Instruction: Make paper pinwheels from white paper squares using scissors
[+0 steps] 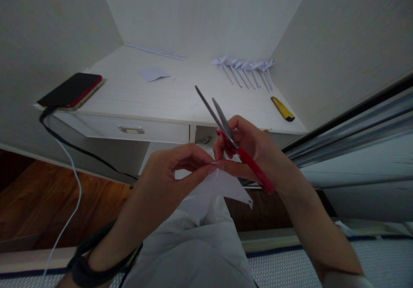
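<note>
My right hand (254,150) is closed around red-handled scissors (238,150), whose grey blades stand slightly apart and point up and left over the desk edge. My left hand (174,172) pinches a piece of white paper (226,187) between thumb and fingertips. The paper hangs below both hands, above my lap. The fingertips of the two hands meet at the paper's top edge.
A white desk (167,94) with drawers stands ahead in a niche. On it lie a dark phone on a red case (72,90), a folded paper (153,74), a row of several folded paper pieces (247,68) and a yellow utility knife (282,108). Cables (69,159) hang at left.
</note>
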A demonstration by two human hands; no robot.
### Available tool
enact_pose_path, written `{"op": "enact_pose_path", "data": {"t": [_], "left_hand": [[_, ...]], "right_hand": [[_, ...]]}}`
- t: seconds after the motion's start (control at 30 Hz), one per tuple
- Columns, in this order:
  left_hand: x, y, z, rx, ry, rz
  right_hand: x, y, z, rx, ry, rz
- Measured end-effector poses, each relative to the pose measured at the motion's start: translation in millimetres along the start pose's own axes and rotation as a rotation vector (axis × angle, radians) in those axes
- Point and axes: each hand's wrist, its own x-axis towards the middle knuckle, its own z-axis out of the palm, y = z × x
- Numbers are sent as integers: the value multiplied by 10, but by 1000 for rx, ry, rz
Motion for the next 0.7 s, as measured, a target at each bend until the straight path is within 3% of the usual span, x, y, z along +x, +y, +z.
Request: {"op": "enact_pose_path", "data": {"t": [0.2,0.5,0.6,0.7], "left_hand": [[-11,5,10,69,36,2],[-48,21,83,472,247,210],[-45,38,71,340,244,191],[-20,51,45,-9,119,41]], "right_hand": [[-13,-23,38,-19,36,-22],[-72,-69,207,-263,307,-73],[-39,-64,145,-89,243,-58],[27,-2,18,130,128,-12]]}}
